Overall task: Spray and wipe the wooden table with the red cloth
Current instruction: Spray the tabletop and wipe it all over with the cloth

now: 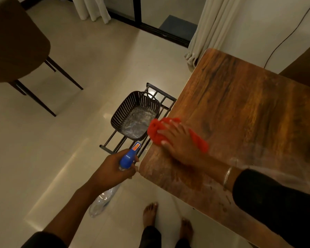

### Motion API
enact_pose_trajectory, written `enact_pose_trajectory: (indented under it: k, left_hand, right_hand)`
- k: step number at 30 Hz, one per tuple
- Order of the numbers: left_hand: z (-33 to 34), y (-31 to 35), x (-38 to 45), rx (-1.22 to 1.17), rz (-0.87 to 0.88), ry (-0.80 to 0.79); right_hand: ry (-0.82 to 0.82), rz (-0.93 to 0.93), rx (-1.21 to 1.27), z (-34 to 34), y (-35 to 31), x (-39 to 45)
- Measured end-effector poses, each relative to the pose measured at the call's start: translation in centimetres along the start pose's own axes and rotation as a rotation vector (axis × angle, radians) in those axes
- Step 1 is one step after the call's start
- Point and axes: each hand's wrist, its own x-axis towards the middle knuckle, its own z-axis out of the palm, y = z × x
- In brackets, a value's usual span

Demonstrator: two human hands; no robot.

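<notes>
Pressing flat on the crumpled red cloth (156,133), the right hand (179,144) keeps its fingers (166,130) spread and straight, pinning the fabric at the left edge of the grained wooden desk (240,111), near its rounded front corner. The left hand (113,169) hangs just off that corner, over the floor, fingers clenched around the neck of a clear plastic spray bottle with a blue trigger head (128,158). Beside the desk's edge a dark perforated plastic basket (135,115) sits on a black metal slatted rack (150,122). Glossy pale floor tiles (79,122) lie open leftward, up to a brown chair with thin dark legs (16,51). Pale curtains (206,31) hang behind the desk.
</notes>
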Motion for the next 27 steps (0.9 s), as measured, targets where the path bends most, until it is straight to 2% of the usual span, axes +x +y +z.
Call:
enact_pose_trajectory:
  k: [3,5,6,9,14,16,19,21,23,27]
  left_hand:
    - [-0.5,0.4,0.8,0.004,0.018,-0.022]
    - [-0.9,0.5,1.3,0.008,0.018,-0.026]
    - [-1.0,0.5,1.5,0.008,0.019,-0.033]
    - [-1.4,0.8,2.0,-0.009,0.033,-0.031]
    - [-1.2,0.5,2.5,0.013,0.043,-0.056]
    - [-1.0,0.5,2.7,0.034,0.038,-0.084]
    - [-0.8,1.0,3.1,0.024,0.027,-0.087]
    - [-0.7,1.5,3.3,0.014,0.032,-0.086]
    - [-0.7,2.1,3.6,0.025,0.040,-0.082]
    - [-0.5,3.5,4.1,0.065,0.065,-0.070]
  right_hand:
    - [-0.022,-0.334,-0.067,4.2,-6.0,-6.3]
    - [-0.046,-0.534,-0.166,5.7,-7.4,-8.2]
    - [-0.058,-0.574,-0.187,5.4,-6.8,-7.8]
    - [-0.042,-0.496,-0.167,2.8,-2.7,-3.5]
    - [0.075,0.203,-0.085,-4.3,8.9,5.1]
    - [0.107,0.294,-0.093,-5.4,10.5,6.4]
    - [0.143,0.215,-0.047,-3.6,6.5,5.5]
    - [0.090,0.057,-0.005,-1.4,2.6,3.3]
    - [0.047,-0.121,-0.039,0.9,-1.1,-0.3]
    - [0.047,-0.275,-0.130,3.9,-4.1,-7.5]
